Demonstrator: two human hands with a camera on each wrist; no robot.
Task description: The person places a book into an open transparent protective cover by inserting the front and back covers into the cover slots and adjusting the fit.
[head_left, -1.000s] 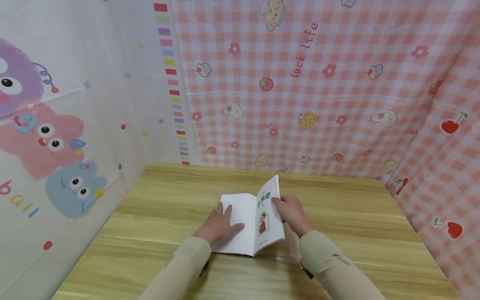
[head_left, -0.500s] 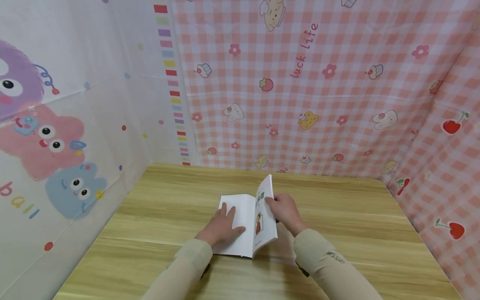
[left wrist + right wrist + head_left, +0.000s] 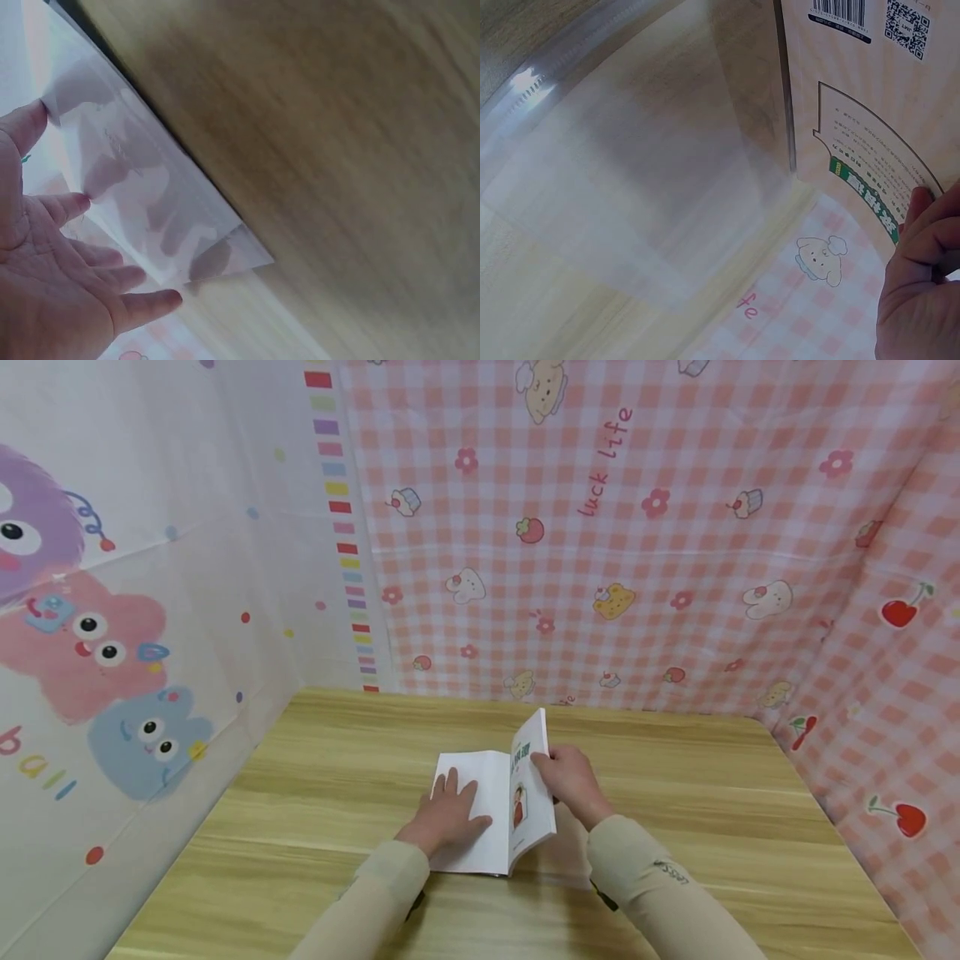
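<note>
A thin book lies open on the wooden table, its left side a blank white leaf. My left hand rests on that leaf with fingers spread. The remaining pages stand raised at a steep angle, showing a title page with green lettering and a small picture. My right hand grips their outer edge, thumb in front. In the right wrist view the peach back cover shows a barcode and QR code. A clear plastic sleeve flap spreads out beside it. Glossy clear film also shows in the left wrist view.
The wood-grain table extends around the book on every side. A pink checked cloth hangs behind it, and a white cartoon-print cloth hangs at the left. Another cherry-print cloth closes the right side.
The raised pages have tilted left to a steeper angle, with my right hand moving along with them. My left hand has shifted slightly right on the white leaf.
</note>
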